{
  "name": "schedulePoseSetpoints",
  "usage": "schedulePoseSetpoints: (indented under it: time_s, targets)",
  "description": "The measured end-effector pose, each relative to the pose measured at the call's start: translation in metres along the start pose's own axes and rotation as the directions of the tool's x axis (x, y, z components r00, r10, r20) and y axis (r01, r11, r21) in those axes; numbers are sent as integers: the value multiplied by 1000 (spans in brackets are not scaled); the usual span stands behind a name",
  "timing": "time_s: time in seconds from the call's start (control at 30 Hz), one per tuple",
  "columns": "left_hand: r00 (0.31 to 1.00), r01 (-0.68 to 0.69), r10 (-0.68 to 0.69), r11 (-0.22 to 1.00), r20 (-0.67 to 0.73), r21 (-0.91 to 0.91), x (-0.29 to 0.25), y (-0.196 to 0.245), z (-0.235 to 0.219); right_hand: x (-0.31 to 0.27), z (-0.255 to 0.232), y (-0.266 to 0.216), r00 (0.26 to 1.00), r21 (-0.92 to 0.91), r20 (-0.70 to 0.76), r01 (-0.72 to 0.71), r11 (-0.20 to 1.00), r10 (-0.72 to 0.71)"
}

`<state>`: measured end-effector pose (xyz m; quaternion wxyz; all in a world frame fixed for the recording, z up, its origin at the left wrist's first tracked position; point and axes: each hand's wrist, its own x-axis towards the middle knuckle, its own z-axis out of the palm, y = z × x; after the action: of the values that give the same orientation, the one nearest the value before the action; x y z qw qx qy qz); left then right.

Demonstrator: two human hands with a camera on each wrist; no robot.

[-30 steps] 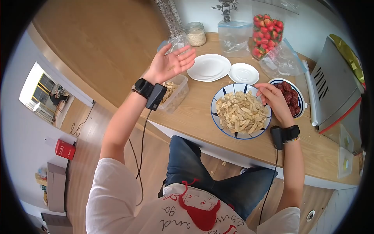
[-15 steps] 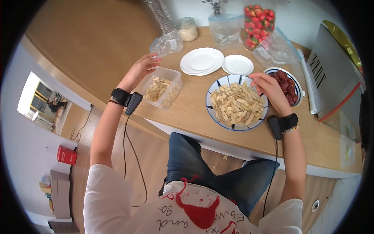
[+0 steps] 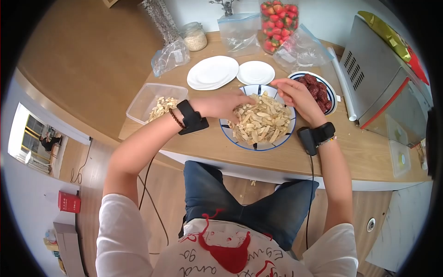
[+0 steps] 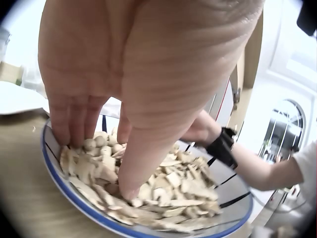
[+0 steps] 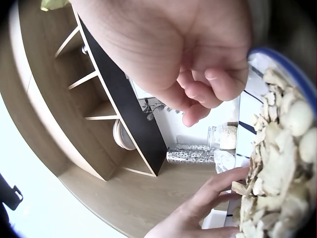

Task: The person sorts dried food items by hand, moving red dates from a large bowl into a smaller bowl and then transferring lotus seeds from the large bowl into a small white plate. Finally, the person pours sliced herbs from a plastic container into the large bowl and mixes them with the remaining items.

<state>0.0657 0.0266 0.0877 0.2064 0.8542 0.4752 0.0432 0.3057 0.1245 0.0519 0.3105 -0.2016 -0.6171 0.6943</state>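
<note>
A white bowl with blue stripes [image 3: 232, 139] is heaped with pale dried slices [image 3: 265, 121]; a few round white pieces [image 4: 101, 141] show among them. My left hand [image 3: 217, 105] reaches down over the bowl's left side. In the left wrist view its extended fingers and thumb dip into the slices, hiding their tips partly. Above the bowl's far right rim is my right hand [image 3: 297, 98], fingers loosely curled with nothing between them. Left of the bowl, a clear plastic container [image 3: 134, 107] holds more slices [image 3: 162, 107].
Red dates [image 3: 318, 92] fill a dish [image 3: 334, 98] at the right. White plates [image 3: 212, 71], an oat-like jar [image 3: 194, 38], plastic bags [image 3: 240, 37] and strawberries [image 3: 279, 23] in a clear vessel stand behind. A grey appliance [image 3: 374, 69] borders the right.
My left hand has swung right and down, from above the plastic container into the bowl of slices. My right hand stays by the bowl's rim. The head view has shifted somewhat.
</note>
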Motion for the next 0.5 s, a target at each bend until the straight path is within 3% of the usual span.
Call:
schedulePoseSetpoints:
  time_s: [0.07, 0.17, 0.27, 0.5]
  targets:
    - [999, -1, -3, 996, 39, 89, 4, -4, -5, -1, 2, -3, 1000, -19, -10, -8, 1000, 8]
    - [995, 94, -95, 993, 20, 75, 5, -1, -9, -2, 3, -5, 1000, -37, -6, -20, 999, 20]
    - [999, 46, -46, 999, 3, 15, 2, -10, -13, -1, 2, -4, 1000, -25, -8, -15, 1000, 15]
    - [978, 80, -164, 865, -129, -495, -2, -16, -17, -1, 0, -1, 1000, -8, -14, -16, 1000, 16]
